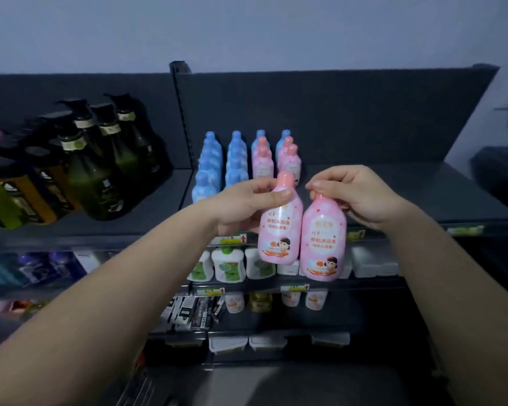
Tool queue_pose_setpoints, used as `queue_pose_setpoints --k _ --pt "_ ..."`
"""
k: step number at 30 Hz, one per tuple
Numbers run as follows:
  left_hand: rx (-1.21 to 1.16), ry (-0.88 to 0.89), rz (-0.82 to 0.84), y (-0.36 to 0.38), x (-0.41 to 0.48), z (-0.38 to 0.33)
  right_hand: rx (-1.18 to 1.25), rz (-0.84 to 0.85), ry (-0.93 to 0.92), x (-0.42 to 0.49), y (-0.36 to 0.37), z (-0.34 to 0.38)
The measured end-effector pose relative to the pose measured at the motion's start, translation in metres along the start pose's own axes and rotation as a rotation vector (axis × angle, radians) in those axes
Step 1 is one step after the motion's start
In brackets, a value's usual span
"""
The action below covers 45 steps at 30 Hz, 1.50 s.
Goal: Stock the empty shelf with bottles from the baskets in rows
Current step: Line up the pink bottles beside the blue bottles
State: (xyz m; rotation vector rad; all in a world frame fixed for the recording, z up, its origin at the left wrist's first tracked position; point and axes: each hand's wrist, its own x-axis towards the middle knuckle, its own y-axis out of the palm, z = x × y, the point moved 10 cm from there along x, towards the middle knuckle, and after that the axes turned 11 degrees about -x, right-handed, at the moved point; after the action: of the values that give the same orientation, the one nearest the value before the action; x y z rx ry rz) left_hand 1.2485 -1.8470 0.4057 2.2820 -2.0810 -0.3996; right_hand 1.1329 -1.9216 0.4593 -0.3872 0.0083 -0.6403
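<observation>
Dark shelf (393,186) held blue bottles (235,159) and pink bottles (263,164) in rows. Fingers (261,183) of the left hand (241,206) curled round one pink bottle (280,235); the right hand (358,197) pinched a second bottle (323,241) by its cap.

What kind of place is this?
Probably a shop's toiletries aisle: dark tiered shelving with price tags on the edges, rows of identical blue bottles and pink bottles, and dark pump bottles on the next bay.
</observation>
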Motion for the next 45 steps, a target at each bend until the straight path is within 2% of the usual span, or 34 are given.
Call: queue_pose_setpoints --k 6,12,20,25,31,35,39,45 --pt "0.098 0.021 0.073 0.030 0.049 -0.009 0.009 -0.118 0.018 -0.012 -0.052 -0.024" --pt "0.160 0.041 0.146 0.039 0.090 -0.030 -0.038 -0.151 0.002 0.008 -0.085 -0.028" --pt "0.481 0.082 0.080 0.009 0.144 -0.077 -0.271 -0.165 -0.062 0.075 -0.112 -0.022" --pt "0.882 0.059 0.017 -0.019 0.181 -0.070 -0.421 -0.109 -0.044 0.111 -0.102 -0.050" --pt "1.178 0.031 -0.028 -0.030 0.208 -0.055 -0.545 -0.006 0.020 0.147 -0.093 -0.093" --pt "1.257 0.017 -0.107 -0.042 0.213 -0.050 -0.678 0.079 0.012 0.172 -0.079 -0.107" --pt "1.292 -0.005 -0.207 -0.053 0.214 -0.051 -0.709 0.102 -0.039 0.184 -0.071 -0.107" --pt "1.361 -0.087 -0.233 -0.060 0.206 -0.048 -0.819 0.126 -0.081 0.185 -0.069 -0.109"
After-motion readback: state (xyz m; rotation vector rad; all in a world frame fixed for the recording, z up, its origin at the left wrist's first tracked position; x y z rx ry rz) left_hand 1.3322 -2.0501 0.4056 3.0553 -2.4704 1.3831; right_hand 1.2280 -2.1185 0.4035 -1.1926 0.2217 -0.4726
